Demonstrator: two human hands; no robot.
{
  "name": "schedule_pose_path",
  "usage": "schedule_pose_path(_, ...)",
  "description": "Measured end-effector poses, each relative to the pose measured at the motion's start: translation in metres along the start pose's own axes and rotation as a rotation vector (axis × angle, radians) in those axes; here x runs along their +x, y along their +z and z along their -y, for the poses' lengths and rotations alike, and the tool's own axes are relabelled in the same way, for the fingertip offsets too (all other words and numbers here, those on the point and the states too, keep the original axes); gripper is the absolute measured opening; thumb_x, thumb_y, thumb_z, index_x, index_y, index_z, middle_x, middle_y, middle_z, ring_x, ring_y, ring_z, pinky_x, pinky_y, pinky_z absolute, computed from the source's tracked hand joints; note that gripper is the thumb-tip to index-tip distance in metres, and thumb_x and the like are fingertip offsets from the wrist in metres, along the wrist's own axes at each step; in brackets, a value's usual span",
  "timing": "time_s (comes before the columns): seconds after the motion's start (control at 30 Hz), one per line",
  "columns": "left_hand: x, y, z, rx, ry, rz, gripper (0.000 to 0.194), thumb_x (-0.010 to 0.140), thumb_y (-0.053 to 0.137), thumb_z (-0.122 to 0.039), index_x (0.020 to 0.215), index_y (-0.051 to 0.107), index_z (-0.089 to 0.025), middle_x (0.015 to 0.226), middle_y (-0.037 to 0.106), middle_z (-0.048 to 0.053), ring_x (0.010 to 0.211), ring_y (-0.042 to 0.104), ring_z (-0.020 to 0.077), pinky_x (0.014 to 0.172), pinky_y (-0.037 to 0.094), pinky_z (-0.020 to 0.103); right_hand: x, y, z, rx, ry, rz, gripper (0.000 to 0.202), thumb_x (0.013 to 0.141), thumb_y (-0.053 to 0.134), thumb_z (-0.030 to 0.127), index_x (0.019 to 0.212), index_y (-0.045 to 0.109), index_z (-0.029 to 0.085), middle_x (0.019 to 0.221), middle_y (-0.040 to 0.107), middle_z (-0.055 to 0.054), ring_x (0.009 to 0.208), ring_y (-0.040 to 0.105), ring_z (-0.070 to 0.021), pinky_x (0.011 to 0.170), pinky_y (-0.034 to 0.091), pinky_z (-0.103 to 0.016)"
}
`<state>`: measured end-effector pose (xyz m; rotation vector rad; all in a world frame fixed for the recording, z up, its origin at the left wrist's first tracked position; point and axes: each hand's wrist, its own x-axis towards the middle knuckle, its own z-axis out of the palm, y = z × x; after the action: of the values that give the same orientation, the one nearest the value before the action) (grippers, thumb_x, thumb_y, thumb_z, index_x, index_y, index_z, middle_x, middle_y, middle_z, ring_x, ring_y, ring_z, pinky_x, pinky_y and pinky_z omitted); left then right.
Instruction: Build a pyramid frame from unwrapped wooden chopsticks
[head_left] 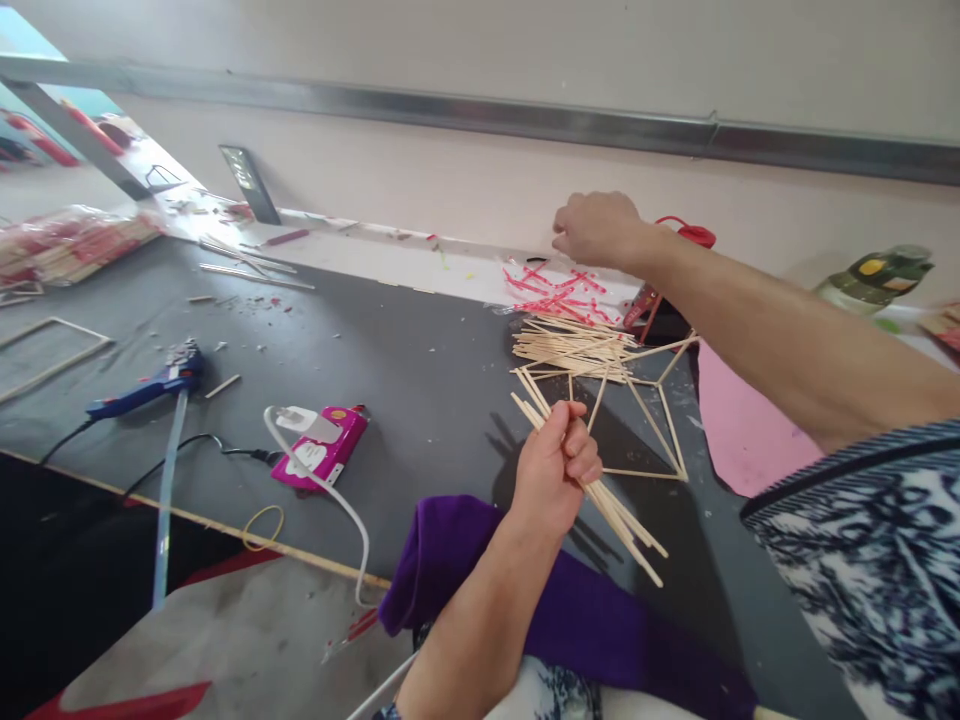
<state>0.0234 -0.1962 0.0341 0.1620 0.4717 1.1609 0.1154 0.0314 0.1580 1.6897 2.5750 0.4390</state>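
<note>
My left hand (551,465) is closed around a small bundle of thin wooden sticks (624,522), which slants from upper left to lower right. My right hand (600,230) is raised near the wall with its fingers curled; whatever they may hold is hidden. Below it lies a red-and-white plastic wrapper (559,290). A pile of loose wooden sticks (570,345) lies just beyond my left hand. Partly behind that hand, a frame of joined sticks (673,425) rests on the table.
A blue glue gun (146,388) with a clear glue stick lies at left, near a magenta power box (322,448) with cables. Purple cloth (457,545) drapes the table's near edge. A pink sheet (750,430) and a bottle (874,280) are at right. Packaged sticks (75,245) lie far left.
</note>
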Motion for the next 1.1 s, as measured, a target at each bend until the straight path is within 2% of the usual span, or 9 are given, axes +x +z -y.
schedule_pose_path(0.1,0.000,0.002,-0.002,-0.032,0.077,-0.015,0.018,0.091,0.049,-0.032,0.086,0.056,-0.015,0.053,0.033,-0.007,0.039,0.030,0.0034,0.041,0.027,0.018,-0.075,-0.022,0.027,0.038,-0.189,0.026,0.034,0.095,0.035,0.031,0.101,0.064,0.015,0.102,0.064,-0.014,0.089,0.057,-0.0248,0.071,0.040,-0.035)
schedule_pose_path(0.2,-0.002,0.004,-0.005,-0.042,0.185,-0.063,0.018,0.090,0.051,-0.034,0.086,0.055,-0.017,0.055,0.037,-0.006,0.043,0.037,0.0049,0.045,0.033,0.019,-0.163,-0.018,0.047,0.142,-0.407,0.065,0.033,0.095,0.034,0.030,0.087,0.064,0.018,0.088,0.063,-0.010,0.082,0.057,-0.0219,0.066,0.038,-0.032)
schedule_pose_path(0.3,-0.004,0.005,-0.007,-0.027,0.263,-0.078,0.017,0.089,0.053,-0.037,0.087,0.055,-0.020,0.057,0.038,-0.006,0.045,0.038,0.0051,0.048,0.035,0.019,-0.232,0.008,0.056,0.452,-0.257,0.135,0.035,0.095,0.036,0.042,0.095,0.063,0.020,0.081,0.063,-0.007,0.073,0.058,-0.0193,0.065,0.039,-0.031)
schedule_pose_path(0.4,-0.005,0.005,-0.010,-0.017,0.327,-0.066,0.018,0.090,0.052,-0.037,0.086,0.055,-0.020,0.057,0.036,-0.006,0.045,0.035,0.0051,0.049,0.035,0.020,-0.269,0.040,0.058,0.822,-0.081,0.217,0.035,0.095,0.035,0.044,0.109,0.059,0.022,0.092,0.064,-0.007,0.082,0.060,-0.0202,0.071,0.043,-0.033)
schedule_pose_path(0.6,-0.006,0.010,-0.004,-0.023,0.436,-0.064,0.018,0.091,0.050,-0.037,0.084,0.055,-0.021,0.057,0.036,-0.006,0.045,0.037,0.0054,0.049,0.035,0.019,-0.286,0.078,0.075,1.729,0.427,-0.044,0.037,0.094,0.038,0.049,0.117,0.056,0.027,0.122,0.059,-0.005,0.109,0.057,-0.0210,0.090,0.047,-0.036)
schedule_pose_path(0.73,-0.012,0.018,0.015,0.041,0.431,-0.039,0.024,0.091,0.049,-0.037,0.079,0.056,-0.019,0.063,0.046,-0.004,0.056,0.050,0.0082,0.060,0.045,0.023,-0.276,0.077,0.098,2.009,0.471,-0.192,0.033,0.093,0.043,0.048,0.114,0.056,0.025,0.120,0.059,-0.004,0.109,0.057,-0.0190,0.093,0.046,-0.035)
schedule_pose_path(0.83,-0.018,0.016,0.024,0.166,0.495,-0.099,0.030,0.091,0.047,-0.039,0.073,0.057,-0.017,0.081,0.059,0.001,0.075,0.058,0.0119,0.074,0.048,0.028,-0.271,0.070,0.104,1.939,0.364,-0.126,0.035,0.092,0.044,0.048,0.116,0.056,0.025,0.117,0.061,-0.005,0.105,0.059,-0.0189,0.085,0.050,-0.032)
schedule_pose_path(0.93,-0.021,0.010,0.024,0.392,0.625,-0.187,0.030,0.090,0.047,-0.038,0.072,0.059,-0.017,0.101,0.063,0.003,0.083,0.058,0.0115,0.077,0.047,0.024,-0.274,0.067,0.100,1.692,0.219,0.053,0.037,0.093,0.041,0.048,0.115,0.056,0.023,0.094,0.065,-0.003,0.076,0.061,-0.0154,0.061,0.048,-0.026)
schedule_pose_path(1.1,-0.022,0.005,0.024,0.522,0.603,-0.162,0.030,0.089,0.049,-0.038,0.070,0.059,-0.017,0.095,0.066,0.003,0.078,0.056,0.0114,0.075,0.046,0.023,-0.284,0.064,0.087,1.400,0.067,0.148,0.035,0.095,0.036,0.045,0.082,0.056,0.019,0.063,0.050,0.003,0.056,0.046,-0.0105,0.053,0.033,-0.024)
